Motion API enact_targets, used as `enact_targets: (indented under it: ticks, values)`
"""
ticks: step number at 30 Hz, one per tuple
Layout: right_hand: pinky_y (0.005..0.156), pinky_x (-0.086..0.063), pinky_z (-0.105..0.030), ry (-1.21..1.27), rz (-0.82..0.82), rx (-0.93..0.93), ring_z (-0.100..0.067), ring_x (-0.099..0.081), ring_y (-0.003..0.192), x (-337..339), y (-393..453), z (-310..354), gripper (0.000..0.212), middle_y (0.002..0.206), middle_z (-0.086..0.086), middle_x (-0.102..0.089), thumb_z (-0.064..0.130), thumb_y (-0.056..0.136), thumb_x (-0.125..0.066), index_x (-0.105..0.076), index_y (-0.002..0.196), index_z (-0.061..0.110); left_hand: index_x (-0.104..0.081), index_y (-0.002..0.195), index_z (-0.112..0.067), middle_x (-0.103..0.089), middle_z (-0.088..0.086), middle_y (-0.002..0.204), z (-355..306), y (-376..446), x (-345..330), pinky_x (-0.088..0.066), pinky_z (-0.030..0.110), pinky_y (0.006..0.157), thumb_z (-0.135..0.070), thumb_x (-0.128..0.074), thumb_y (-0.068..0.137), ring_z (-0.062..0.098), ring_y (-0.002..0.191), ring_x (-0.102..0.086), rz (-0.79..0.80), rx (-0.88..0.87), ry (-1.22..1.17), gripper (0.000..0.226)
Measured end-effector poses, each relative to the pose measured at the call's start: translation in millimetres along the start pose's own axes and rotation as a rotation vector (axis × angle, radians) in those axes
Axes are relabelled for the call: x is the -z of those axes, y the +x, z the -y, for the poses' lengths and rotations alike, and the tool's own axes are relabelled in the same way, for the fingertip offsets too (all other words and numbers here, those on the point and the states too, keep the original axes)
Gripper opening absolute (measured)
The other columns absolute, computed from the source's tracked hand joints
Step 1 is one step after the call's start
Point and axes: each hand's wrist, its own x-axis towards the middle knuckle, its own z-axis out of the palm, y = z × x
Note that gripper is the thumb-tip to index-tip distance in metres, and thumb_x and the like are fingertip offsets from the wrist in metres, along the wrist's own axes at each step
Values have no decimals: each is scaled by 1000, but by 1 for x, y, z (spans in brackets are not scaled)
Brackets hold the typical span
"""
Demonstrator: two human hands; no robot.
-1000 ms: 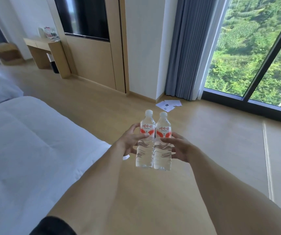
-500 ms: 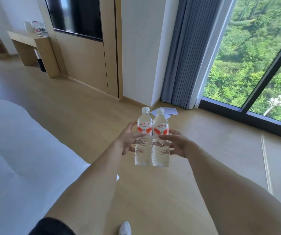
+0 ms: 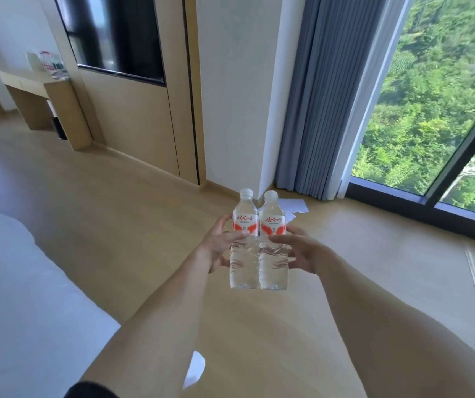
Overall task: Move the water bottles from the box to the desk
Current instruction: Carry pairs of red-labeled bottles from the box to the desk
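Note:
Two clear water bottles with white caps and red-and-white labels stand upright side by side in the air in front of me. My left hand grips the left bottle around its middle. The right bottle is gripped the same way by my right hand. The two bottles touch each other. A wooden desk stands far off at the upper left against the wall, with small items on its top. No box is in view.
A white bed fills the lower left. Wooden floor stretches ahead. White papers lie on the floor by a grey curtain. A dark screen hangs on the wood-panelled wall. A large window is at the right.
The view has shifted closer to the wall and curtain, and the desk sits nearer in the upper left. Both hands hold the two bottles the same way as before.

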Motion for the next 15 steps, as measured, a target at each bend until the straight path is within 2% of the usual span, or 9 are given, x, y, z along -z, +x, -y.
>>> enact_targets:
  ticks: [6, 11, 15]
  values:
    - [98, -50, -60, -19, 64, -17, -34, -67, 108, -3, 83, 31, 46, 117, -12, -71, 11, 82, -80, -63, 124, 17, -52, 130, -43, -73, 8, 114, -15, 63, 27, -60, 60, 69, -26, -85, 75, 28, 105, -69, -116, 10, -15, 65]
    - [100, -48, -61, -98, 200, -19, -35, -66, 111, -8, 169, 70, 46, 119, -12, -71, 12, 83, -78, -62, 126, 17, -50, 132, -40, -70, 11, 120, -35, 121, 51, -60, 59, 70, -23, -82, 83, 28, 105, -69, -249, 15, -60, 61]
    - [98, -50, -60, -155, 301, -37, -35, -67, 110, -13, 232, 109, 40, 117, -13, -72, 12, 85, -77, -64, 123, 17, -53, 129, -40, -76, 7, 106, -59, 157, 66, -59, 63, 75, -23, -83, 81, 24, 98, -72, -386, 23, -119, 59]
